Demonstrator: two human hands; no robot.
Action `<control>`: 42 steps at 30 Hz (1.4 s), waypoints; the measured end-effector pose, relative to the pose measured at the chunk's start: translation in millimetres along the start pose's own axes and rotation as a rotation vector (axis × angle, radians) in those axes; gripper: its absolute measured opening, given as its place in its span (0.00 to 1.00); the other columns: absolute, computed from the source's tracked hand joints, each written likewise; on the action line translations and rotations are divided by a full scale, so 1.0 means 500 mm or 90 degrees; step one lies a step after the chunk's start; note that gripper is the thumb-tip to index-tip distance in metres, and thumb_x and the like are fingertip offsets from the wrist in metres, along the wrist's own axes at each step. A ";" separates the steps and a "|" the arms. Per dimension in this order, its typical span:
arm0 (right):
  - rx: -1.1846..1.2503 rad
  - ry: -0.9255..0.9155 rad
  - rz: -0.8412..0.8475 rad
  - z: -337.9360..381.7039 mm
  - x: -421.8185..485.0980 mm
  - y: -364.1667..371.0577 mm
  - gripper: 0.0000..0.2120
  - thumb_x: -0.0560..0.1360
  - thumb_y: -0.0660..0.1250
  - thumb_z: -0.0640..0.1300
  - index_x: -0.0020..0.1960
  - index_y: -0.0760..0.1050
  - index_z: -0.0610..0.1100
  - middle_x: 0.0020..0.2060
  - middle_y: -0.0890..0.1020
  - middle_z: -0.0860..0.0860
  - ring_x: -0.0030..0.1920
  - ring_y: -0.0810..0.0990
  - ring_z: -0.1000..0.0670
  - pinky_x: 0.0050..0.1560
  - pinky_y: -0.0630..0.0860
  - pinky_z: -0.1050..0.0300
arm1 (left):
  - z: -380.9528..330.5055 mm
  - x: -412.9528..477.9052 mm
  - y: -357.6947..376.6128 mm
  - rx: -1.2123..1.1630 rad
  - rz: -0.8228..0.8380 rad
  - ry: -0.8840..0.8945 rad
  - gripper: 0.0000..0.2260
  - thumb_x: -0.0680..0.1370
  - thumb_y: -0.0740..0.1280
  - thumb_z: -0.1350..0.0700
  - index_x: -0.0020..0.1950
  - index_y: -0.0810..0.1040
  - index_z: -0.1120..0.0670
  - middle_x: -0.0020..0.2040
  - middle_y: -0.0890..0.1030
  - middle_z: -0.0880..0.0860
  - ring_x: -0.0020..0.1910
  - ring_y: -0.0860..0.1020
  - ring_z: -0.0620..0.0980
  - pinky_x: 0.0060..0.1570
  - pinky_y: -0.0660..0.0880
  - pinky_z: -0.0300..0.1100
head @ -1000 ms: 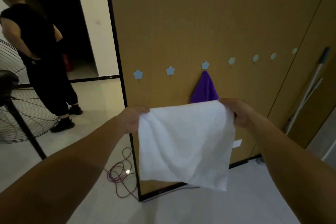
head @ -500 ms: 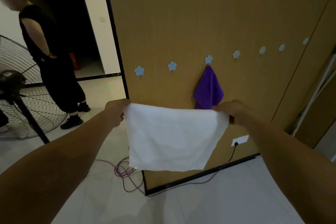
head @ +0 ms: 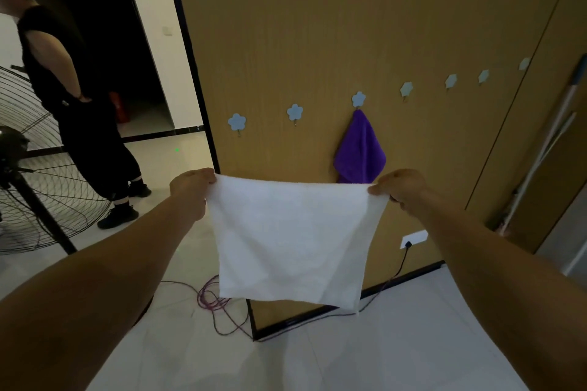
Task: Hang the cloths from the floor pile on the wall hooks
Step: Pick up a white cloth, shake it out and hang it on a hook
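A white cloth [head: 293, 238] hangs spread flat in front of me. My left hand [head: 190, 187] pinches its upper left corner and my right hand [head: 403, 184] pinches its upper right corner. On the brown wall panel [head: 317, 41] runs a row of several pale blue flower-shaped hooks. A purple cloth [head: 359, 149] hangs from the third hook [head: 358, 99]. The first hook [head: 236, 122] and second hook [head: 294, 112] to its left are bare, as are the hooks to its right, such as the fourth hook [head: 406, 89]. The floor pile is out of view.
A person in black [head: 73, 98] stands at the left by a dark doorway. A large floor fan [head: 35, 187] is at the far left. Purple cable [head: 216, 298] lies coiled on the floor by the panel's base. A mop handle [head: 546, 143] leans at the right, near a wall socket [head: 413, 238].
My hands have drawn apart, stretching the white cloth's top edge taut and flat. The view has shifted slightly, with the wall hooks now a little higher above the cloth.
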State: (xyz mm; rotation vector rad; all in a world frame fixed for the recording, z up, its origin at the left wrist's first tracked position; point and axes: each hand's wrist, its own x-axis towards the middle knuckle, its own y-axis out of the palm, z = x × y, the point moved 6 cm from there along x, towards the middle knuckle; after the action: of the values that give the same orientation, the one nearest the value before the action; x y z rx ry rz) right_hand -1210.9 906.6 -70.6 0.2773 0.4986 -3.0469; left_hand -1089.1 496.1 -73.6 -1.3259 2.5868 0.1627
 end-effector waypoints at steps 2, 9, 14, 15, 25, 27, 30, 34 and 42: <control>-0.007 -0.013 -0.010 0.006 0.001 -0.001 0.13 0.65 0.78 0.35 0.47 0.80 0.37 0.37 0.79 0.48 0.34 0.74 0.52 0.29 0.67 0.60 | 0.001 0.002 0.000 -0.006 -0.001 -0.009 0.06 0.70 0.73 0.60 0.40 0.77 0.52 0.45 0.78 0.52 0.39 0.74 0.48 0.32 0.70 0.38; 0.107 -0.019 -0.006 0.019 0.000 0.011 0.08 0.72 0.70 0.31 0.49 0.76 0.37 0.32 0.74 0.45 0.28 0.68 0.52 0.29 0.64 0.57 | 0.006 0.005 0.010 -0.045 0.022 -0.036 0.08 0.69 0.71 0.65 0.44 0.80 0.55 0.43 0.78 0.54 0.39 0.76 0.51 0.36 0.74 0.40; 0.129 -0.062 -0.016 0.037 0.010 0.014 0.10 0.72 0.68 0.29 0.54 0.78 0.33 0.34 0.76 0.45 0.32 0.72 0.51 0.33 0.70 0.58 | 0.008 0.006 0.035 -0.088 0.080 -0.018 0.11 0.73 0.66 0.69 0.52 0.80 0.58 0.53 0.77 0.54 0.53 0.76 0.55 0.44 0.77 0.46; 0.124 -0.067 -0.017 0.040 0.015 0.015 0.11 0.72 0.69 0.29 0.54 0.78 0.33 0.35 0.77 0.45 0.33 0.73 0.51 0.34 0.71 0.58 | 0.004 0.000 0.037 -0.059 0.112 0.012 0.10 0.75 0.65 0.66 0.55 0.78 0.59 0.55 0.76 0.54 0.55 0.77 0.55 0.47 0.76 0.46; 0.016 -0.150 -0.024 0.053 0.051 0.026 0.16 0.67 0.73 0.30 0.54 0.80 0.39 0.49 0.81 0.44 0.40 0.78 0.54 0.39 0.77 0.60 | -0.002 -0.008 0.020 0.205 -0.011 0.117 0.03 0.71 0.70 0.67 0.40 0.79 0.60 0.42 0.79 0.57 0.39 0.78 0.54 0.52 0.78 0.49; -0.054 -0.172 -0.017 0.056 0.054 0.031 0.16 0.66 0.74 0.32 0.53 0.80 0.41 0.49 0.80 0.47 0.42 0.78 0.53 0.38 0.74 0.62 | -0.013 -0.014 0.020 0.272 -0.011 0.162 0.04 0.69 0.71 0.66 0.38 0.80 0.58 0.41 0.80 0.58 0.42 0.80 0.57 0.49 0.79 0.50; -0.099 -0.191 -0.042 0.056 0.063 0.028 0.15 0.67 0.75 0.35 0.53 0.80 0.42 0.48 0.81 0.48 0.46 0.79 0.50 0.42 0.77 0.58 | -0.020 -0.022 0.018 0.328 -0.009 0.190 0.08 0.69 0.72 0.65 0.32 0.77 0.56 0.39 0.81 0.58 0.41 0.81 0.57 0.47 0.80 0.50; -0.143 -0.226 -0.057 0.064 0.064 0.039 0.13 0.69 0.74 0.37 0.52 0.81 0.42 0.47 0.81 0.48 0.46 0.80 0.49 0.49 0.78 0.54 | -0.012 -0.021 0.009 0.285 -0.008 0.155 0.01 0.67 0.71 0.65 0.37 0.81 0.60 0.35 0.80 0.56 0.38 0.80 0.55 0.44 0.79 0.45; -0.143 -0.225 -0.047 0.066 0.077 0.031 0.14 0.69 0.73 0.35 0.55 0.81 0.42 0.48 0.80 0.49 0.49 0.78 0.50 0.53 0.77 0.53 | -0.014 -0.041 0.005 0.174 -0.036 0.161 0.11 0.69 0.68 0.66 0.50 0.83 0.64 0.52 0.82 0.63 0.52 0.80 0.60 0.48 0.78 0.45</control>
State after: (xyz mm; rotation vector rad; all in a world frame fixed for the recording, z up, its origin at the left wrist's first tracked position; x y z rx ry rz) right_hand -1253.3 880.9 -51.5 -0.2888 0.8238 -2.9709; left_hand -1080.5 512.2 -61.4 -1.3903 2.6448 -0.3780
